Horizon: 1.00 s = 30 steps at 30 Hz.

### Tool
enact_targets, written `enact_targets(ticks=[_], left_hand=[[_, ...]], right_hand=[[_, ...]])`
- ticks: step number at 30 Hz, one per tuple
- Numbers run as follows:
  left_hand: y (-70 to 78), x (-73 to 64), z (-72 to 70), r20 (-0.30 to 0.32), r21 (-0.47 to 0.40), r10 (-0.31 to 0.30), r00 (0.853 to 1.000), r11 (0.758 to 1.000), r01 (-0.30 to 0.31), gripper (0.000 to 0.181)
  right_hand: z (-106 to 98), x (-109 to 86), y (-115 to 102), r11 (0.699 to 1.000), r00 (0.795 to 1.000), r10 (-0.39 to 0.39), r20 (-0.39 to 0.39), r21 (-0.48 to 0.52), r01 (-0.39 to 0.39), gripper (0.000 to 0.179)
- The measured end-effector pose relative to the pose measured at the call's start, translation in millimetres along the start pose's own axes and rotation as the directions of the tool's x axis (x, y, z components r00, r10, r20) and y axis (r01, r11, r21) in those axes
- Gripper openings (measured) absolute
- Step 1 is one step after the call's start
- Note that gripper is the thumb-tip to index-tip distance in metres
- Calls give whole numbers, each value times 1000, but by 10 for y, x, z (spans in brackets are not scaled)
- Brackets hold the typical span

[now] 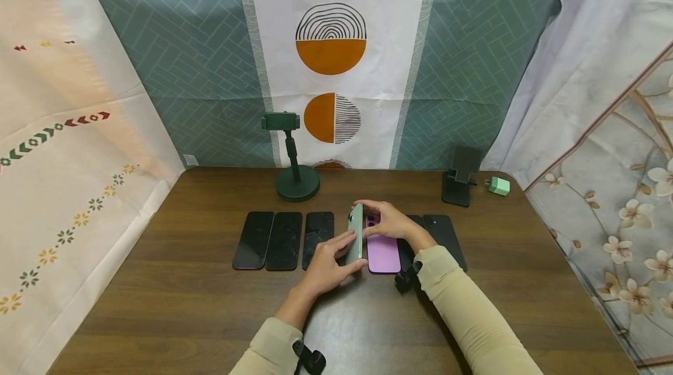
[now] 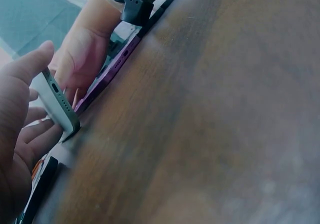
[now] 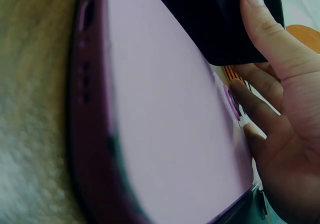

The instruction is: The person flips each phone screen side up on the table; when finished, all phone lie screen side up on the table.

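Note:
A light green phone (image 1: 357,222) is tilted up on its long edge between both hands, in the middle of a row of phones. My left hand (image 1: 325,264) grips its near end, thumb at the bottom edge and fingers along the back. Around its far end curl the thumb and fingers of my right hand (image 1: 391,222). The right wrist view shows the phone's dark screen (image 3: 225,26) facing right, with the thumb against it. A purple phone (image 1: 384,255) lies face down just to the right, partly under the right hand.
Left in the row lie several black phones (image 1: 253,240); further dark phones (image 1: 446,235) lie to the right, partly behind the right forearm. A green phone stand (image 1: 297,183) stands at the back, with a black folding stand (image 1: 456,188) and a green charger plug (image 1: 498,186) at back right.

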<state>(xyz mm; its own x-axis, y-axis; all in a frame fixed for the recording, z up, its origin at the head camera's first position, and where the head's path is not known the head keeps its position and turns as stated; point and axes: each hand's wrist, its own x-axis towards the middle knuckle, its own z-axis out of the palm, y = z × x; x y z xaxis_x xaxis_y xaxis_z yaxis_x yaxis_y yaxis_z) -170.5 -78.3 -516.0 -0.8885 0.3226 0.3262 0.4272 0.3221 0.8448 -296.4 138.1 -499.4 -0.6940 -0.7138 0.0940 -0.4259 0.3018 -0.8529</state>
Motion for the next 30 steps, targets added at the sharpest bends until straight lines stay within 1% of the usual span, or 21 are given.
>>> enact_targets(ticks=[4, 9, 11, 17, 21, 25, 30], left_hand=[[8, -2, 10, -5, -40, -1, 1000, 999, 1, 63], [28, -2, 28, -16, -62, -1, 1000, 998, 0, 62], [80, -6, 24, -19, -76, 1, 1000, 997, -2, 63], [352, -31, -65, -4, -135, 5, 1000, 991, -6, 62], [403, -36, -88, -15, -143, 20, 1000, 989, -22, 61], [389, -36, -90, -7, -141, 11, 1000, 990, -12, 61], [186, -35, -37, -3, -125, -12, 1000, 992, 12, 65]], right_hand=[[-3, 1, 3, 1000, 1000, 24, -5, -11, -24, 80], [5, -6, -13, 998, 998, 53, -12, -35, -54, 80], [11, -8, -19, 997, 998, 58, -17, -45, -59, 80], [33, -13, -19, 991, 995, 91, -39, -100, -94, 83], [43, -13, -28, 987, 994, 99, -51, -119, -104, 85], [58, -11, -30, 988, 994, 90, -59, -120, -96, 85], [78, -14, -21, 991, 995, 78, -67, -105, -85, 83]])
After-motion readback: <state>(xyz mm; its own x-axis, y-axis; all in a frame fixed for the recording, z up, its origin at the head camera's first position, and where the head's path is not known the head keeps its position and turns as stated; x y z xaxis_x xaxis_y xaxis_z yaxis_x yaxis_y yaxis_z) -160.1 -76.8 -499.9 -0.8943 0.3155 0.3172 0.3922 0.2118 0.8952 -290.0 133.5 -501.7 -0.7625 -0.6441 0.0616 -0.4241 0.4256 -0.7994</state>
